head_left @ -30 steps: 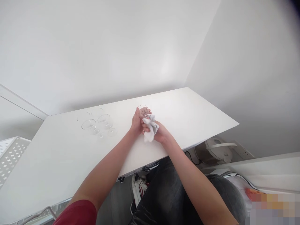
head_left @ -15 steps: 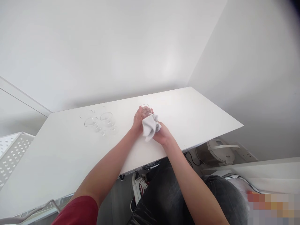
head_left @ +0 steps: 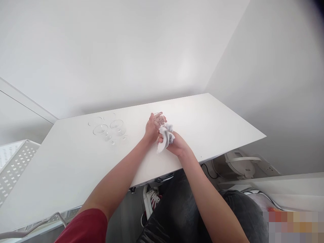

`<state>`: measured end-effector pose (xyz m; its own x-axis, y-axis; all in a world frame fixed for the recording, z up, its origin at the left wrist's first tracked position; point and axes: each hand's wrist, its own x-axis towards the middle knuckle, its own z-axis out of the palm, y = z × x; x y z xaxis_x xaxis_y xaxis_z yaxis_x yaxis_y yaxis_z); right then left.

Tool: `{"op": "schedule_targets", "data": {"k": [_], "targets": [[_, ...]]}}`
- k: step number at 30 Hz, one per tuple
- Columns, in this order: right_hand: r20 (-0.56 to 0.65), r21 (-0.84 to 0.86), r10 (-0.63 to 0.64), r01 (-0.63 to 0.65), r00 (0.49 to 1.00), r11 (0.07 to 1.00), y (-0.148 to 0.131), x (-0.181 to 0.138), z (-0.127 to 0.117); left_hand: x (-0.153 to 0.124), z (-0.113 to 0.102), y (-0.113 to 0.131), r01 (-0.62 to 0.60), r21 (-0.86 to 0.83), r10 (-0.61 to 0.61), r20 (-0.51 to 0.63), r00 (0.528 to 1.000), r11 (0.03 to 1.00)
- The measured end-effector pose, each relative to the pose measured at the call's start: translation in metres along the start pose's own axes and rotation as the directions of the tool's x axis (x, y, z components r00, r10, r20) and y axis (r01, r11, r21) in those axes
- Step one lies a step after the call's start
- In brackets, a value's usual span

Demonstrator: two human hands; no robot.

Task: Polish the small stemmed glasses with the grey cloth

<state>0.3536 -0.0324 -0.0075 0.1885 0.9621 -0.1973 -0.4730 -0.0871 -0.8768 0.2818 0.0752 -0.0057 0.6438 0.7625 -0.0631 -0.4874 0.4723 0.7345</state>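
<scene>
My left hand point(head_left: 152, 127) is wrapped round a clear glass point(head_left: 159, 118) held just above the white table point(head_left: 76, 158). Only the glass's rim and upper wall show past my fingers. My right hand point(head_left: 174, 144) is closed on a crumpled white cloth point(head_left: 165, 137), which is pressed against the side of the glass. Both hands meet near the middle of the table. To the left stand several clear stemmed glasses point(head_left: 107, 130) in a small group, out of reach of either hand.
A white perforated rack point(head_left: 12, 162) stands at the far left. Under the table's right end sit a white appliance point(head_left: 239, 162) and a wall socket point(head_left: 269, 167). White walls close in behind and to the right. My legs in dark trousers are below the table's front edge.
My right hand has turned the cloth against the glass, bunching it smaller and lower. The left hand keeps hold of the glass. The view has shifted slightly.
</scene>
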Motion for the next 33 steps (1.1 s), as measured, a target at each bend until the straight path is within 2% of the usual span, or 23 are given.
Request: {"op": "schedule_targets", "data": {"k": [1,3,6,9,11,13,14,15,17,18,19,20,21,23,24,25,26,28,30,31,33], "targets": [[0.033,0.077,0.020,-0.023,0.999,0.997,0.000,0.001,-0.004,-0.001,0.001,0.000,0.005,-0.006,-0.005,-0.008,1.000,1.000],[0.009,0.157,0.025,-0.026,1.000,0.987,0.001,0.002,-0.009,-0.002,0.001,-0.002,0.049,-0.025,-0.049,0.000,0.999,0.998],[-0.081,0.115,-0.006,0.016,0.997,0.993,-0.004,0.003,-0.008,-0.002,-0.002,-0.005,0.094,0.041,-0.097,0.088,0.991,0.995],[-0.162,-0.146,-0.114,0.090,0.980,0.985,-0.012,0.003,-0.008,-0.001,-0.004,-0.007,0.034,0.137,-0.053,0.131,0.990,0.990],[-0.233,-0.434,-0.272,0.150,0.934,0.888,-0.015,0.003,-0.012,-0.001,-0.004,-0.007,-0.015,0.132,-0.003,0.132,0.991,0.991],[-0.270,-0.667,-0.438,0.162,0.857,0.728,-0.013,0.004,-0.021,0.000,-0.004,-0.007,-0.049,0.117,0.032,0.140,0.990,0.992],[-0.298,-0.717,-0.506,0.160,0.809,0.679,-0.010,0.006,-0.027,0.000,-0.004,-0.007,-0.063,0.113,0.046,0.145,0.988,0.992],[-0.356,-0.720,-0.562,0.165,0.747,0.675,-0.007,0.008,-0.033,0.001,-0.004,-0.006,-0.073,0.106,0.057,0.150,0.987,0.992],[-0.545,-0.617,-0.620,0.230,0.564,0.752,-0.001,0.013,-0.042,0.002,-0.005,-0.006,-0.091,0.069,0.079,0.159,0.984,0.993],[-0.640,-0.536,-0.608,0.295,0.470,0.791,0.001,0.015,-0.044,0.003,-0.006,-0.005,-0.107,0.037,0.100,0.157,0.983,0.994],[-0.711,-0.444,-0.569,0.364,0.413,0.819,0.003,0.017,-0.044,0.004,-0.006,-0.005,-0.125,0.002,0.123,0.152,0.981,0.992],[-0.749,-0.342,-0.514,0.420,0.418,0.841,0.004,0.019,-0.042,0.005,-0.007,-0.004,-0.143,-0.031,0.146,0.148,0.978,0.989],[-0.748,-0.228,-0.453,0.453,0.485,0.862,0.004,0.021,-0.038,0.005,-0.006,-0.004,-0.164,-0.057,0.171,0.146,0.974,0.985],[-0.636,-0.006,-0.335,0.429,0.695,0.903,0.005,0.022,-0.026,0.004,-0.005,-0.004,-0.193,-0.066,0.201,0.159,0.967,0.979],[-0.563,0.074,-0.286,0.392,0.775,0.917,0.006,0.023,-0.020,0.003,-0.004,-0.004,-0.196,-0.051,0.202,0.167,0.965,0.979],[-0.506,0.120,-0.253,0.358,0.825,0.926,0.007,0.023,-0.015,0.002,-0.002,-0.003,-0.192,-0.030,0.194,0.171,0.966,0.981],[-0.475,0.139,-0.232,0.333,0.849,0.933,0.009,0.023,-0.012,0.000,-0.001,-0.002,-0.183,-0.008,0.181,0.174,0.968,0.983],[-0.475,0.115,-0.215,0.302,0.854,0.946,0.013,0.024,-0.012,-0.003,0.001,-0.001,-0.170,0.024,0.162,0.188,0.969,0.985],[-0.509,0.040,-0.213,0.270,0.834,0.962,0.019,0.025,-0.016,-0.004,0.002,0.000,-0.180,0.035,0.167,0.226,0.960,0.983],[-0.534,-0.013,-0.225,0.258,0.815,0.966,0.021,0.024,-0.019,-0.003,0.001,0.000,-0.186,0.031,0.174,0.242,0.955,0.982],[-0.606,-0.136,-0.296,0.271,0.738,0.953,0.024,0.024,-0.021,-0.001,-0.001,-0.001,-0.191,-0.003,0.187,0.228,0.955,0.982]]}}
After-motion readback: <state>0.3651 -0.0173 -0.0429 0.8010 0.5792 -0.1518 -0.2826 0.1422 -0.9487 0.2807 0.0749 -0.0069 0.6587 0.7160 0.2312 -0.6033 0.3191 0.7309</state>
